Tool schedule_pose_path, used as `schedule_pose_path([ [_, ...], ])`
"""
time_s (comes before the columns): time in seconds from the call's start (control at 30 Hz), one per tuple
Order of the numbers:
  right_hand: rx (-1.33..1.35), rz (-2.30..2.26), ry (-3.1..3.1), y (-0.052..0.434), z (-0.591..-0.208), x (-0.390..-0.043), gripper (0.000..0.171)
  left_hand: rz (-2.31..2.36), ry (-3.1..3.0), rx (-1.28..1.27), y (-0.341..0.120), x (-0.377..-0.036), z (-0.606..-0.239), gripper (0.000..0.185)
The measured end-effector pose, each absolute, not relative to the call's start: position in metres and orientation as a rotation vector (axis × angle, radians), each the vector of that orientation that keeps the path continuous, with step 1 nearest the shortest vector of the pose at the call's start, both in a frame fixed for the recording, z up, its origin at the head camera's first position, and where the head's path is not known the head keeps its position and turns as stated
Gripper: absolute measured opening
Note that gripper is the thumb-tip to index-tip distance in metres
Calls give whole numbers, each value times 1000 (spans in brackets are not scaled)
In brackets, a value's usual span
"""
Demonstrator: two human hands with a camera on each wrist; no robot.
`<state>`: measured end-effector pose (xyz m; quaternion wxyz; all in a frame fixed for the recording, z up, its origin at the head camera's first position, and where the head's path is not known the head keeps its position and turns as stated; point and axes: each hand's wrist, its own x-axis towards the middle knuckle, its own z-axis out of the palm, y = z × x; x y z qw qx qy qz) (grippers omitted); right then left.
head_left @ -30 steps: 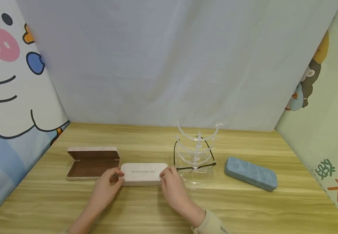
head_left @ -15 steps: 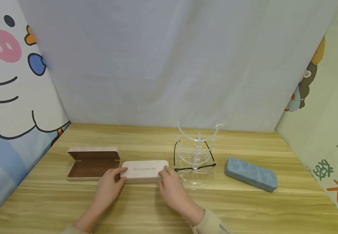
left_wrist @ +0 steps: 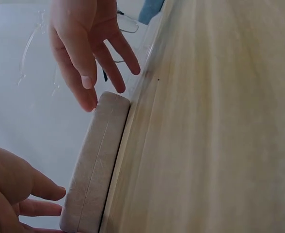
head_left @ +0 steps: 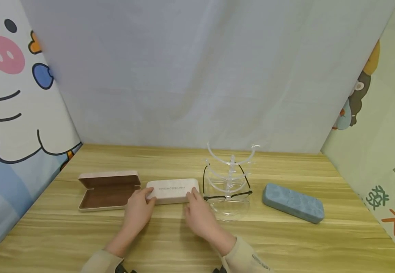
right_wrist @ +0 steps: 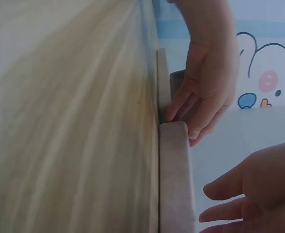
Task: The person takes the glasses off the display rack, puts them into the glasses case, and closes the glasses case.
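A closed pale pink glasses case (head_left: 171, 190) with small lettering on its lid lies flat on the table. My left hand (head_left: 138, 209) is at its left end, its fingertips at or just off the corner. At the right end is my right hand (head_left: 200, 215), its fingers extended; in the right wrist view a small gap shows between this right hand (right_wrist: 266, 187) and the case (right_wrist: 175, 179). Just left stands a second pale case (head_left: 110, 189), lid raised, brown lining bare. Black-framed glasses (head_left: 228, 196) rest on a clear display stand (head_left: 232, 174) to the right.
A closed blue glasses case (head_left: 293, 203) lies at an angle on the right of the wooden table (head_left: 170, 242). A pale cloth (head_left: 183, 76) hangs behind the table, with cartoon-printed sheets (head_left: 13, 113) at the sides.
Both hands have moved the closed pink case away from the person and slightly right, close to the stand. The right fingers have loosened. Open case, glasses and blue case stay put.
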<state>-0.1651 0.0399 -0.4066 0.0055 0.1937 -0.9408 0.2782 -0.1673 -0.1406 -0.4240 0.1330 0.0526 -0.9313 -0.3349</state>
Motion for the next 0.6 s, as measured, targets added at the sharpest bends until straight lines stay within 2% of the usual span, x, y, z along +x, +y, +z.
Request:
schedule_pose_path([
  [0.3, 604, 964, -2764, 73, -391, -155, 10, -1033, -2654, 30, -120, -167, -413, 28],
  [0.6, 280, 866, -2684, 123, -375, -166, 4, -1243, -2597, -201, -79, -172, -410, 23],
])
